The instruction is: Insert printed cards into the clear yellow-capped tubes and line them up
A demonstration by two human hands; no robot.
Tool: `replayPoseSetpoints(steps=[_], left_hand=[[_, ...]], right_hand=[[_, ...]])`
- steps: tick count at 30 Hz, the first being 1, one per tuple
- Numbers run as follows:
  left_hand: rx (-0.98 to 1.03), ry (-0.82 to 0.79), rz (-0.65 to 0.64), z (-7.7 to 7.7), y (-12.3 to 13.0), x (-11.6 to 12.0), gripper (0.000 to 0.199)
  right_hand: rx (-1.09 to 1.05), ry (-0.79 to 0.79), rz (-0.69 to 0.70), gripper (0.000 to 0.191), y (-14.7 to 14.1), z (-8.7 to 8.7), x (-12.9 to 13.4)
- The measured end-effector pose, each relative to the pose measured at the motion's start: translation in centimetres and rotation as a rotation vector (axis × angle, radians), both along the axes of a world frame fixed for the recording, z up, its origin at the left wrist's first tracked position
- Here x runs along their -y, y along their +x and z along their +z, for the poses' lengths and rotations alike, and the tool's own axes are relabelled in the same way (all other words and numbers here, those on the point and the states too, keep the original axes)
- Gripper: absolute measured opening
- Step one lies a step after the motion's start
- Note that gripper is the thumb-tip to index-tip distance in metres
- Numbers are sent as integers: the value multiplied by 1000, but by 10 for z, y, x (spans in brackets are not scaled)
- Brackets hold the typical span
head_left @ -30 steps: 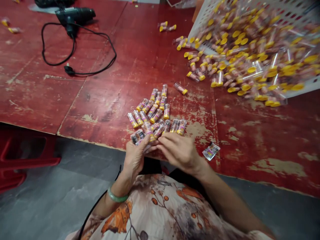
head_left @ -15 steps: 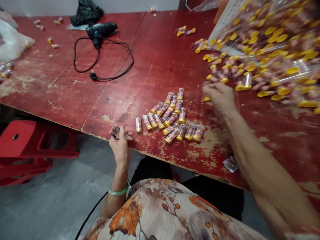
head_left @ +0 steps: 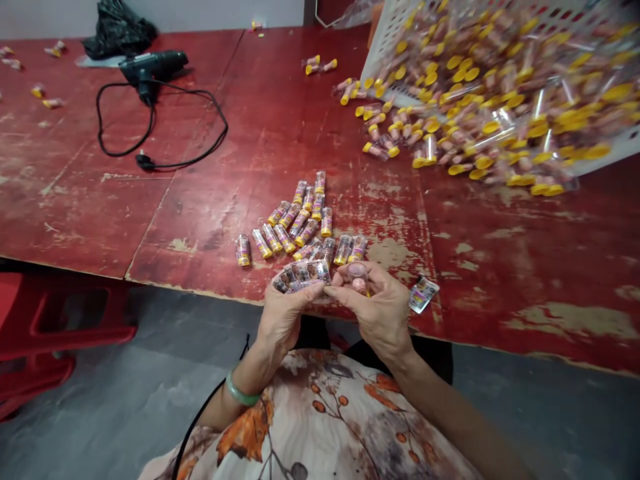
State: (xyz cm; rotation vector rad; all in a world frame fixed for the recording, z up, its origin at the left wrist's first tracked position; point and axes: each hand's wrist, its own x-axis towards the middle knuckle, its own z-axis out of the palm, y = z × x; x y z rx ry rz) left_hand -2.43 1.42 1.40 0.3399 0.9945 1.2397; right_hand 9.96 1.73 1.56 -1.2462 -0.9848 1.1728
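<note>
Near the table's front edge, my left hand grips a fanned stack of small printed wrappers. My right hand is beside it, its fingers closed round a small clear tube with pink contents and a bit of yellow showing. The thumbs nearly meet at the stack's right end. Just beyond the hands lie several wrapped tubes with yellow caps and printed bands. One flat printed packet lies on the table to the right of my right hand.
A white perforated basket lies at the back right, unwrapped yellow-capped tubes spilling from it over the red table. A black heat gun with its cord and a black bag are at the back left; a red stool stands below left.
My right hand has come back from the tubes by the basket with a tube and is now beside my left hand. The whole view has shifted; the wrapper stack now shows fanned.
</note>
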Motion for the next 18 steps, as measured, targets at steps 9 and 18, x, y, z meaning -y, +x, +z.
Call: replayPoseSetpoints(steps=[9,18], left_hand=[[98,-17,-211,-3,6,-2,32],[0,-17,-15,-2,11,-2,45]], right_hand=[[32,-47,-4,27,17,-1,-3],[169,18,108,31,48,-2,14]])
